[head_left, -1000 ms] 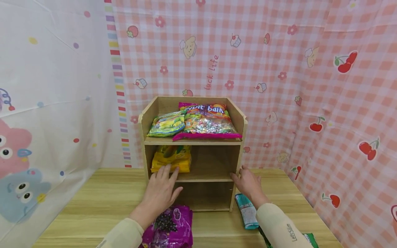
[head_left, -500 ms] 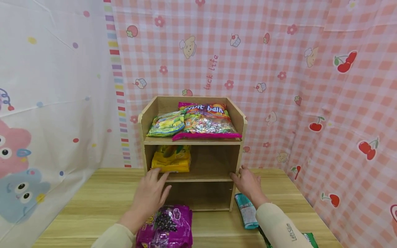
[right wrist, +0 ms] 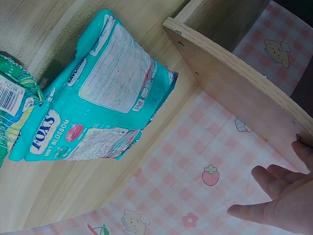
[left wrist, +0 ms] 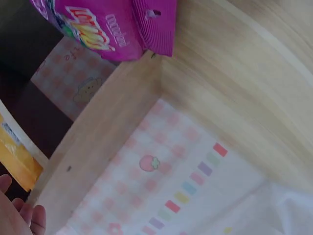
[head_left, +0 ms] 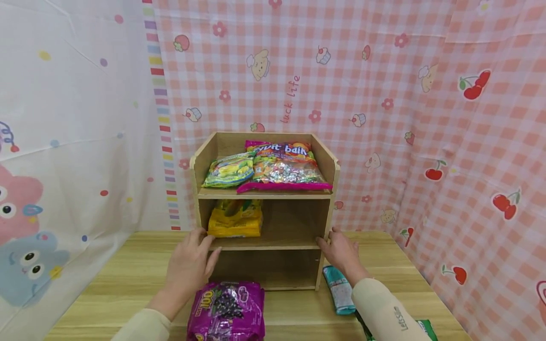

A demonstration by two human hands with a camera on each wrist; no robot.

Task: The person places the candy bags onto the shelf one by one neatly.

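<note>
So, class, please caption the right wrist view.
Right fingers at a pale wooden shelf, near a teal plastic FOX'S packet.

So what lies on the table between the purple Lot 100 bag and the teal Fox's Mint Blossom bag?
Only bare wooden tabletop, just in front of the shelf unit; the head view shows it.

1. We see the left hand [left wrist: 18,216] low at left, fingertips by a wooden panel's [left wrist: 100,129] edge.
2. Across that edge, we spot part of a yellow packet [left wrist: 18,160].
3. Above, we find a purple packet [left wrist: 115,32].
4. Rightward, we have worktop [left wrist: 234,83] and pink-checked cloth [left wrist: 168,134].
</note>
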